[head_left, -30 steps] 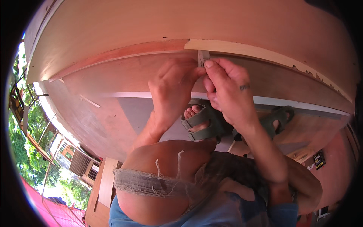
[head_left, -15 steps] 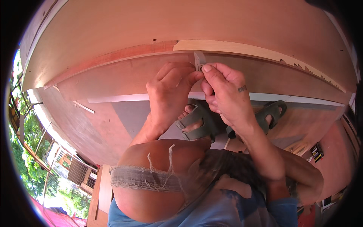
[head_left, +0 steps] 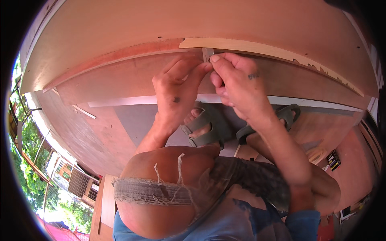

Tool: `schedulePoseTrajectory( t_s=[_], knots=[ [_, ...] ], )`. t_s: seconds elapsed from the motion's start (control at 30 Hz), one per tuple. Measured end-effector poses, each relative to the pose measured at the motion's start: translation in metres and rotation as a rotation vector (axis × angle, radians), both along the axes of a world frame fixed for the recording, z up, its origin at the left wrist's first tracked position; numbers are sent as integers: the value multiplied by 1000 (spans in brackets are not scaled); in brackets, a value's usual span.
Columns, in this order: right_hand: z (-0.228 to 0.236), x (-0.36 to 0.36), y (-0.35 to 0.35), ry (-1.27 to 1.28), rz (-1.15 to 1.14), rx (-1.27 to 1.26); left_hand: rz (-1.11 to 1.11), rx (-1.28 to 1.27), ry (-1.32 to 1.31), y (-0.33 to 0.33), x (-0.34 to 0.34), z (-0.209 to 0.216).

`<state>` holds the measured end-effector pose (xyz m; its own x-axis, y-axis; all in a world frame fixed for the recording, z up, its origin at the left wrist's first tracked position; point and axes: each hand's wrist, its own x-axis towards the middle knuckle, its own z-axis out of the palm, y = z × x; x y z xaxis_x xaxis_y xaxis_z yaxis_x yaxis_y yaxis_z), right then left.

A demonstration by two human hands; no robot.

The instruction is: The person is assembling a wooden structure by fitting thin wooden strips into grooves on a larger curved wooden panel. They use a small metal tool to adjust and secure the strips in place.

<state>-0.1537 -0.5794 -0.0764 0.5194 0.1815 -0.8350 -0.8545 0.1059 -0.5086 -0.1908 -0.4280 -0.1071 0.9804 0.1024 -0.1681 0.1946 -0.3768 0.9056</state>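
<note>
My right hand (head_left: 237,82) has its thumb and curled fingers closed on a small flat grey piece (head_left: 208,52), whose upper end sticks out above the fingertips. Against it my left hand (head_left: 175,86) is closed in a pinch, its thumb tip touching the right fingertips. What the left fingers hold is hidden. Both hands are just below a pale wood-patterned strip (head_left: 241,44) along the edge of a large reddish-brown panel (head_left: 201,20). Toward the right, this strip has a ragged lower border. To its left the edge is bare reddish wood (head_left: 116,64).
Below the hands runs a board with a white edge (head_left: 132,101). My sandalled feet (head_left: 207,126) stand beyond my knees on the grey and brown floor. A small black and yellow package (head_left: 333,160) lies at the right. Greenery and a wire mesh frame (head_left: 83,182) show at the left.
Both hands have shifted slightly up and left in the picture, and the panel edge too has moved up. Less of the grey piece shows above the fingers.
</note>
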Motion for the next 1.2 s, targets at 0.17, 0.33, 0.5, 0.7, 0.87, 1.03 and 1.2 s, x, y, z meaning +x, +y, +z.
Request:
schedulePoseTrajectory(
  t_s=[0.17,0.33,0.5,0.7,0.87,1.03,1.2],
  knots=[
    [-3,-20,12,-29,-98,11,-4,-46,108,7,0,13],
    [-1,-15,15,-14,-61,38,77,-150,145,9,-5,8],
    [-5,0,5,-41,60,34,53,-89,33,7,-3,-4],
    [-5,21,-13,47,166,112,82,1,-37,-5,-4,-9],
    [-5,0,3,141,-140,274,97,-10,47,0,-5,4],
    [-4,-2,6,152,-186,276,144,-213,141,3,-2,8],
    [4,-15,0,23,10,64,154,-247,142,-5,-18,7]
  ],
)
